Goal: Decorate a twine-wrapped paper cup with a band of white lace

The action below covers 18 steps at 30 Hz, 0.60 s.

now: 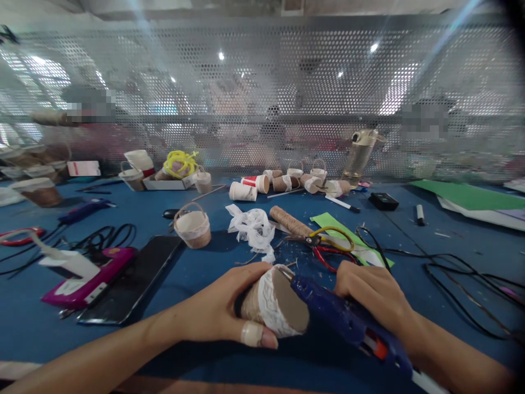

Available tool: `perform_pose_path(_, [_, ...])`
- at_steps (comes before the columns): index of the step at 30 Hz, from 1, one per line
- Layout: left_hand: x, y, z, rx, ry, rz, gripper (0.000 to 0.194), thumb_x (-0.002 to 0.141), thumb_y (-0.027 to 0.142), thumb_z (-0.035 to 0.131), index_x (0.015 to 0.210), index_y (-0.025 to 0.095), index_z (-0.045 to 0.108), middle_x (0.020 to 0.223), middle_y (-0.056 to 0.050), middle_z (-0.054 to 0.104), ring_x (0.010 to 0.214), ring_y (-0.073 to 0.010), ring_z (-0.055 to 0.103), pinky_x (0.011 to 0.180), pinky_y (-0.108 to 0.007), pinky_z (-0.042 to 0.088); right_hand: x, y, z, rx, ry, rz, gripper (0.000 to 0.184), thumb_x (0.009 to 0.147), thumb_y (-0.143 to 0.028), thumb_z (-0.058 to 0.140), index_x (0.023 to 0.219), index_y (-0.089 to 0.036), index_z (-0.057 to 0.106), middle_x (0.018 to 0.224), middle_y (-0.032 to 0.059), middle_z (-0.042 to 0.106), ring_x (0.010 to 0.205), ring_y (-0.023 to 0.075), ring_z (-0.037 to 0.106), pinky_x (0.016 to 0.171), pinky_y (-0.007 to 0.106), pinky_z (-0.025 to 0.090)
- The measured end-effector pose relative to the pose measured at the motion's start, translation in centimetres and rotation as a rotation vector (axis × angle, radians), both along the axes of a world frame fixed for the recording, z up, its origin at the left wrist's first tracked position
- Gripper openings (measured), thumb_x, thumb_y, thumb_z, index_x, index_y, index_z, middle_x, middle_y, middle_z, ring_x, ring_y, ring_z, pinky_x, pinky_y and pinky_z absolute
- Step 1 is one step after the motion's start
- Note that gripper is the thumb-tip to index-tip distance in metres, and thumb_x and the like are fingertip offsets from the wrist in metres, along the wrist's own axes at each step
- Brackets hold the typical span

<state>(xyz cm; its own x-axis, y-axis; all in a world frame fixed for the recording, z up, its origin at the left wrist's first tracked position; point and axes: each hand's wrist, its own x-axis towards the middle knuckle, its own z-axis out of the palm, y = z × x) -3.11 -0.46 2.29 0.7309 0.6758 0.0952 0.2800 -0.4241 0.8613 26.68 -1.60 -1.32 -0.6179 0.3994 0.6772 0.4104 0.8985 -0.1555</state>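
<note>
My left hand [229,306] is wrapped round a twine-covered paper cup [254,301], tilted so that its round end faces right. White lace runs round the cup's wider edge. A bandage covers my left thumb. In my right hand [369,290] is a blue glue gun [340,312], its metal nozzle at the lace-trimmed edge of the cup. Just beyond lie a heap of white lace [252,227], a roll of twine [290,220] and scissors [328,243] with yellow and red handles. A small basket with a handle [193,230] stands to the left.
A black phone [135,279] and a magenta power strip [90,276] lie on the left, near a second glue gun [86,210]. Paper cups [243,191] and several small baskets line the back before a perforated metal screen [262,76]. Black cable [447,268] coils on the right.
</note>
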Motion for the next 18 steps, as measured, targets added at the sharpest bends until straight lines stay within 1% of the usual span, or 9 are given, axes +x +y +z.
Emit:
perform_pose_path(2, [0.01, 0.04, 0.01, -0.007, 0.004, -0.007, 0.068, 0.069, 0.050, 0.087, 0.125, 0.020, 0.063, 0.113, -0.005, 0.070, 0.102, -0.0276, 0.065, 0.091, -0.034, 0.051, 0.06, -0.08, -0.03, 0.001, 0.000, 0.009, 0.021, 0.098, -0.038, 0.045, 0.087, -0.023, 0.037, 0.073, 0.0000, 0.041, 0.060, 0.0153, 0.036, 0.055, 0.031, 0.024])
perform_pose_path(5, [0.03, 0.00, 0.02, -0.016, 0.014, -0.013, 0.066, 0.071, 0.051, 0.085, 0.125, 0.019, 0.063, 0.114, -0.006, 0.070, 0.103, -0.0276, 0.064, 0.091, -0.035, 0.052, 0.25, -0.20, -0.19, -0.017, 0.008, 0.029, 0.020, 0.099, -0.038, 0.045, 0.089, -0.022, 0.038, 0.074, 0.0006, 0.043, 0.061, 0.0154, 0.039, 0.056, 0.031, 0.025])
perform_pose_path(8, [0.05, -0.06, -0.04, -0.018, 0.027, -0.008, 0.066, 0.072, 0.053, 0.084, 0.124, 0.018, 0.063, 0.115, -0.007, 0.070, 0.103, -0.0283, 0.064, 0.091, -0.035, 0.052, 0.27, -0.20, -0.32, -0.014, 0.017, 0.023, 0.021, 0.099, -0.039, 0.043, 0.088, -0.022, 0.039, 0.075, 0.0012, 0.043, 0.062, 0.0157, 0.041, 0.056, 0.031, 0.026])
perform_pose_path(12, [0.07, -0.06, -0.19, -0.036, 0.000, -0.033, 0.070, 0.069, 0.052, 0.086, 0.126, 0.019, 0.063, 0.117, -0.007, 0.070, 0.103, -0.0284, 0.064, 0.091, -0.035, 0.052, 0.10, -0.05, -0.27, -0.001, 0.010, 0.010, 0.023, 0.099, -0.042, 0.041, 0.087, -0.022, 0.038, 0.074, 0.0007, 0.042, 0.060, 0.0154, 0.038, 0.055, 0.031, 0.025])
perform_pose_path(18, [0.10, -0.02, -0.28, -0.067, -0.021, -0.030, 0.066, 0.069, 0.048, 0.087, 0.125, 0.020, 0.065, 0.115, -0.006, 0.070, 0.103, -0.0289, 0.065, 0.091, -0.035, 0.052, -0.04, -0.05, -0.29, 0.011, -0.031, -0.021, 0.024, 0.097, -0.044, 0.043, 0.085, -0.023, 0.039, 0.072, 0.0000, 0.043, 0.059, 0.0156, 0.037, 0.054, 0.031, 0.024])
